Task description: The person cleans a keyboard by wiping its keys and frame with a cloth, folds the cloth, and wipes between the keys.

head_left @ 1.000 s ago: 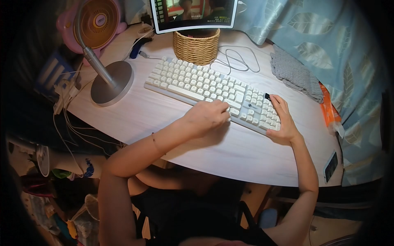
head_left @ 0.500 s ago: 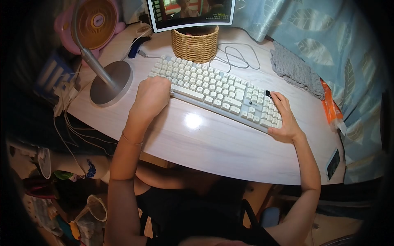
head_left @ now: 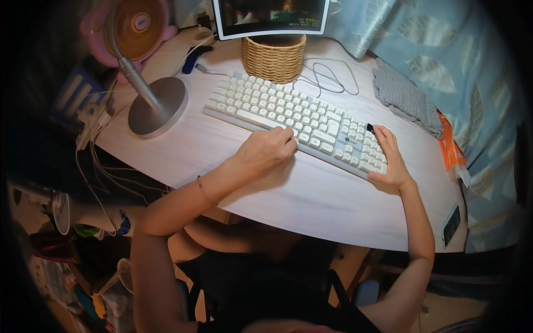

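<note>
Touching keyboard (head_left: 302, 116), left hand (head_left: 267, 151) seemingly hiding fingertips

I can't see whether the left hand (head_left: 267, 152) holds anything; beyond it, the screen (head_left: 272, 18) is cut off above, its text blurred.

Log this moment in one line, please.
left hand: curled, at front edge of keyboard | right hand: holding its right end | nearby: wicker basket, gray cloth
</note>
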`<action>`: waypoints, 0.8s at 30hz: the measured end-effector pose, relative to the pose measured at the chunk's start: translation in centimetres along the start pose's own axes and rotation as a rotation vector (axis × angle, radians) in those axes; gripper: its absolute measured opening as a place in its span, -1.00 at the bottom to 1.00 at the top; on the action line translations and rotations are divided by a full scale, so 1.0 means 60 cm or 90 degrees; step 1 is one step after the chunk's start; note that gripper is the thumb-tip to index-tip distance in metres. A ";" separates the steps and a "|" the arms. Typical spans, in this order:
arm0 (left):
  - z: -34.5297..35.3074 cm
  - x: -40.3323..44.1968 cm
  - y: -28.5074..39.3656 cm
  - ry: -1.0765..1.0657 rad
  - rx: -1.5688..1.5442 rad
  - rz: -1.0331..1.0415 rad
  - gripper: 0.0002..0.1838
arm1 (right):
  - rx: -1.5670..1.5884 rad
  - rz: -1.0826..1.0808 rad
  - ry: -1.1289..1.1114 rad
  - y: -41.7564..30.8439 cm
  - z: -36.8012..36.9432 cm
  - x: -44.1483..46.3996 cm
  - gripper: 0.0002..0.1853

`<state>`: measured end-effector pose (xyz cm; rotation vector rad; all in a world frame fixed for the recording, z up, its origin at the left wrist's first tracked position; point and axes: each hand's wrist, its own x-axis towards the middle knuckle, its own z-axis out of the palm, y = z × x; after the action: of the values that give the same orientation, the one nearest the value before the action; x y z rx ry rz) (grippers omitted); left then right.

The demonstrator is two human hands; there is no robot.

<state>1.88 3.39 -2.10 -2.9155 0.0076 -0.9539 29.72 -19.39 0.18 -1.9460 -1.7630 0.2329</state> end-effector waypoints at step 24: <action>-0.025 0.015 -0.005 0.003 -0.091 -0.067 -0.83 | -0.015 0.009 -0.003 -0.010 -0.006 -0.005 0.11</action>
<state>1.69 3.54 -0.34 -3.0717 -0.0823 -1.0166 29.30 -19.75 0.69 -1.9772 -1.7633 0.2227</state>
